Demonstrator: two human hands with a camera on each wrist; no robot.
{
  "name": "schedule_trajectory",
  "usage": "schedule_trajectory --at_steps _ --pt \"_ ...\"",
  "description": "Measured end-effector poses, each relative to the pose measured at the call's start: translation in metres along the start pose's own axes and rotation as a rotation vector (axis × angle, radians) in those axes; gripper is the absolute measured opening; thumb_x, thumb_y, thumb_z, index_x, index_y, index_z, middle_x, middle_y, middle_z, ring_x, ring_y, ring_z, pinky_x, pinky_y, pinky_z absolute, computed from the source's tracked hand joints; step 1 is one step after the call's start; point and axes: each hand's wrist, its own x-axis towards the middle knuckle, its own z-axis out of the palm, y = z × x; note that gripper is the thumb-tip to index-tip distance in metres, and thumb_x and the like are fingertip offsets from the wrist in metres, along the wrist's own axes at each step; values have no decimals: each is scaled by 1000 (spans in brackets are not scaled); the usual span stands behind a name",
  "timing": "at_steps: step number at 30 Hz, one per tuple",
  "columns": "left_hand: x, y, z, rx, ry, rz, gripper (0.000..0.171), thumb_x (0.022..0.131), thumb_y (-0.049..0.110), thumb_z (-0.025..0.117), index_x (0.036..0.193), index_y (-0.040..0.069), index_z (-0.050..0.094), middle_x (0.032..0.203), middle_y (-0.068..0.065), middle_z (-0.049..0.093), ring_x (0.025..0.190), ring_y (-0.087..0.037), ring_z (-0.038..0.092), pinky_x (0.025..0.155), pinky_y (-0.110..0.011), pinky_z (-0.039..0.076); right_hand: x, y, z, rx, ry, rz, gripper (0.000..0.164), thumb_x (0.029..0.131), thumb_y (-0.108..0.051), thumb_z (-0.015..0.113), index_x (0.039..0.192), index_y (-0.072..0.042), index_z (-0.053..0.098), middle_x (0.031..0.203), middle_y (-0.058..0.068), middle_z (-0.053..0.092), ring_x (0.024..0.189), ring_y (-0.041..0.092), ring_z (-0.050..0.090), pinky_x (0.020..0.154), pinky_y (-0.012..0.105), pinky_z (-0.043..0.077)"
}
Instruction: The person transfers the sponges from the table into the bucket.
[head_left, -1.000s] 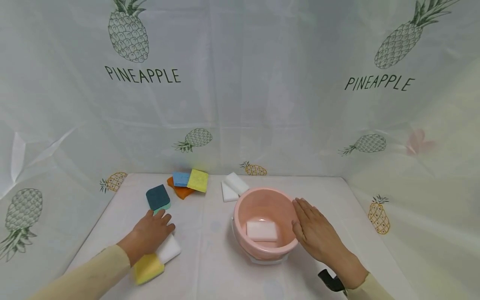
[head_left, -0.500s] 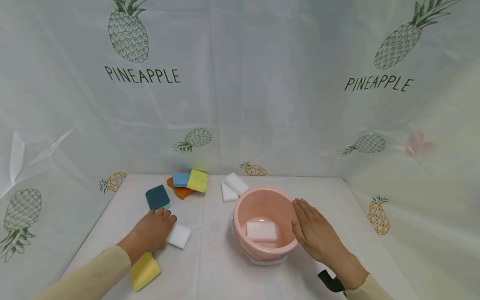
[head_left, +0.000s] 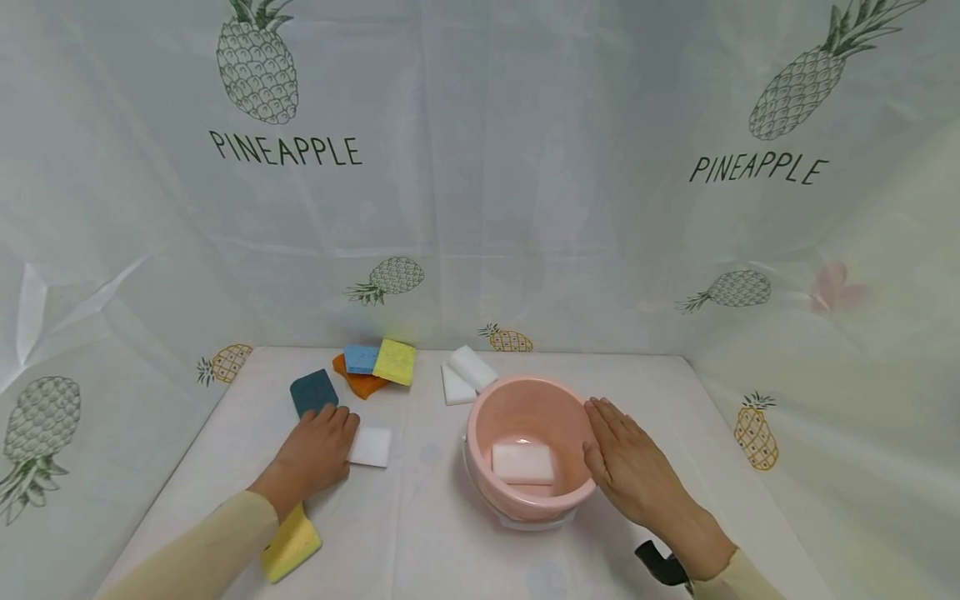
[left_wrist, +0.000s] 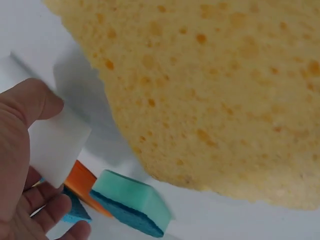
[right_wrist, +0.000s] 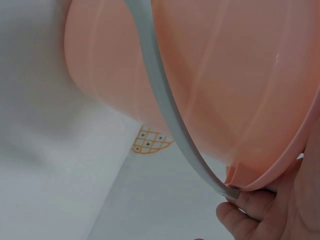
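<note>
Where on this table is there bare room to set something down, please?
Bare table lies between the white sponge in the left hand and the pink bucket, and beyond the right hand. Crowded: back left, around the blue sponge.

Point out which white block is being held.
The white block pinched in the left hand; another lies inside the pink bucket, two others overlap behind it.

Perhaps a booth: pineapple-print sheeting (head_left: 540, 208).
</note>
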Motion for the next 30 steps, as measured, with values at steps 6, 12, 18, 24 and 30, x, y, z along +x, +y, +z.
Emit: schedule_trajectory --at_steps 6,12,18,24,30 --pt "12 7 7 -27 66 -47 50 89 32 73 122 1 53 109 -16 56 101 -33 49 94 -49 51 0 0 0 0 2 0 56 110 -25 49 154 8 45 160 23 47 150 42 44 118 59 39" --pt "24 14 4 -95 157 -120 57 87 38 71 124 0 50 111 -16 52 103 -34 47 97 -51 47 0 0 0 -3 9 -7 55 109 -25 50 154 8 46 160 23 48 150 42 44 118 59 39" --pt "33 14 -8 -144 281 -140 60 86 42 71 123 -1 51 110 -17 53 102 -35 49 95 -52 47 1 0 0 2 1 -4 56 110 -26 48 154 7 45 160 22 48 151 41 44 119 59 38" --pt "40 16 -27 -176 394 -136 60 85 41 71 122 -1 51 106 -18 54 98 -35 49 88 -51 44 1 0 0 -2 -8 1 56 110 -27 47 155 7 45 161 22 47 151 41 43 119 59 38" --pt "47 24 -52 -177 467 -126 56 82 38 71 117 -2 53 98 -16 52 89 -33 45 80 -47 40 1 0 0 -11 -2 -1 56 110 -26 49 154 7 46 160 22 48 150 41 44 119 58 38"
